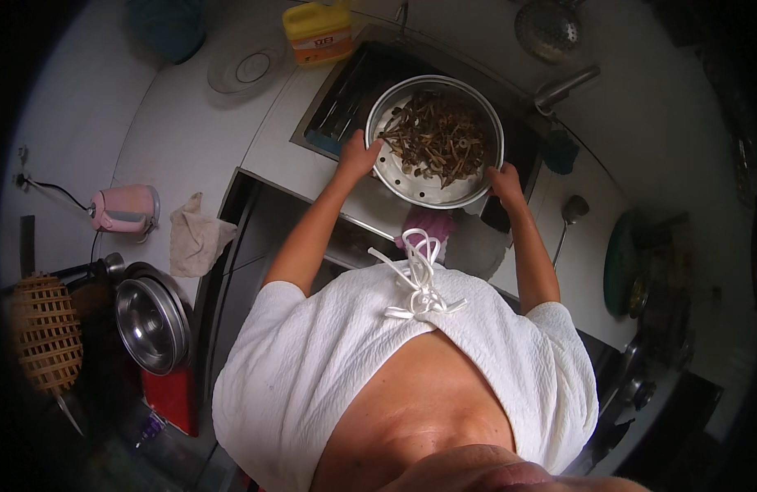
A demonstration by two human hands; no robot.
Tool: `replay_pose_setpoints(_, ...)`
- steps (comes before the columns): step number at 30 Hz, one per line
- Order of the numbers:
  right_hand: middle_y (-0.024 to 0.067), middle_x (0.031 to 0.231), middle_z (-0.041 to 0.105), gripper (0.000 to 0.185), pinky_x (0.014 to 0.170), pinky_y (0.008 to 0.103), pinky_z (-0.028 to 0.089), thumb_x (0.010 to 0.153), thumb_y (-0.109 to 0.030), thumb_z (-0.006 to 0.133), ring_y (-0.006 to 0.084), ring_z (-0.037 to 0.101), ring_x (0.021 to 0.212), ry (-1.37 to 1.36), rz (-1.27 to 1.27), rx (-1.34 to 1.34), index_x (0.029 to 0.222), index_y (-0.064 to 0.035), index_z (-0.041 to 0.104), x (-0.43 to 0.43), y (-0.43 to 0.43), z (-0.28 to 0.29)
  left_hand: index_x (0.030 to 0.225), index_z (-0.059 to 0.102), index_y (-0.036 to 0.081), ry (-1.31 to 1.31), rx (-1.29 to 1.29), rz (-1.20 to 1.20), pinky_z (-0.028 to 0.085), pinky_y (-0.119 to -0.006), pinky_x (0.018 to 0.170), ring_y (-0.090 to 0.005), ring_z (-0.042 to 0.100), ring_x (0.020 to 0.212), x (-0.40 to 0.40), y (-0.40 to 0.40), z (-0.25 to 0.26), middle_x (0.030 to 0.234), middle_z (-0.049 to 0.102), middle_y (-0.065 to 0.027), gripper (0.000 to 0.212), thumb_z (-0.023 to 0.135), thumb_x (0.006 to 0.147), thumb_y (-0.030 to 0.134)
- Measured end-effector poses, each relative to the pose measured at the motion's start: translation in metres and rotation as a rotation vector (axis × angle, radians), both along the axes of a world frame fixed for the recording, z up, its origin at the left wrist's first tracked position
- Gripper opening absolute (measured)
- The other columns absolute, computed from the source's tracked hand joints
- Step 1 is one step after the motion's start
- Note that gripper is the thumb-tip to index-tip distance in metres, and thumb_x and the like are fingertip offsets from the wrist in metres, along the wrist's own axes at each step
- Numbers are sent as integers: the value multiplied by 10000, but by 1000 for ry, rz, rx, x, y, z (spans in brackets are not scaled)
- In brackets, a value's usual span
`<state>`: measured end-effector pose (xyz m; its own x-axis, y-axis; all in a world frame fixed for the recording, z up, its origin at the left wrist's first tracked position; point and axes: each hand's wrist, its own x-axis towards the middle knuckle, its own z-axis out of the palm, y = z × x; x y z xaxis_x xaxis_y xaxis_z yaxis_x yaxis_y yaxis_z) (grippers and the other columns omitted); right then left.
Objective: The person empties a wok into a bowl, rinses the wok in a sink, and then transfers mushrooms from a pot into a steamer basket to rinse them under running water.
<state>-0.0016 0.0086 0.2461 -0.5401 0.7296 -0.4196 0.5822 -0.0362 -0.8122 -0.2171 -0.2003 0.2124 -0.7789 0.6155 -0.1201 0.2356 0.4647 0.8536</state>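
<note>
Both my hands hold a round metal steamer pan (pixel 396 183) by its rim, over the front of the dark sink (pixel 348 98). My left hand (pixel 359 154) grips the left side with the thumb on the rim. On the opposite side my right hand (pixel 505 183) has its thumb over the edge; its other fingers are mostly hidden. Inside lies a heap of brown dried pieces (pixel 443 136), long and thin, perhaps dried vegetables or mushrooms. Several round holes show in the pan's bottom.
A yellow detergent jug (pixel 320 37) and a glass bowl (pixel 246 67) stand behind left. Leftward are a pink electric kettle (pixel 126 209), a beige cloth (pixel 197 237) and metal bowls (pixel 148 326). A faucet (pixel 563 89) rises at the sink's right; a ladle (pixel 572 212) lies on the right counter.
</note>
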Motion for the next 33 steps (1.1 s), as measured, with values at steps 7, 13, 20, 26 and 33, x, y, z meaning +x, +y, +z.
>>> replay_pose_setpoints(7,162,593,531,254,487,319,450,677,-137,437,222,557,500,159,58,370,792,83,495,18,-19,64,857,421,-79,279,55,26,401,-429,660,-402,501,760,20,-9,52,803,513,-282,276,435,711,154)
replay_pose_setpoints(13,123,619,533,233,445,306,434,683,-134,456,198,548,532,42,-2,-61,743,83,513,-19,-14,-32,848,436,-59,297,-259,-25,388,-447,665,-403,503,742,-10,-7,26,765,521,-276,247,430,694,134)
replay_pose_setpoints(20,171,593,530,244,464,329,443,662,-126,468,210,549,489,151,74,103,741,105,479,-14,-17,29,799,426,-57,301,-26,0,396,-420,651,-404,499,738,-9,-15,82,750,517,-262,203,449,706,123)
replay_pose_setpoints(26,123,661,549,257,445,284,445,713,-139,459,184,561,589,122,68,49,823,91,489,-4,14,35,789,425,-65,322,3,-58,394,-423,639,-412,495,733,-9,21,40,732,505,-281,217,448,714,136)
replay_pose_setpoints(33,121,671,532,221,446,294,459,696,-98,452,188,543,545,71,-3,-5,819,82,489,20,8,-37,804,432,-53,343,-37,-126,400,-444,628,-407,503,720,-7,26,17,712,514,-267,200,454,697,115)
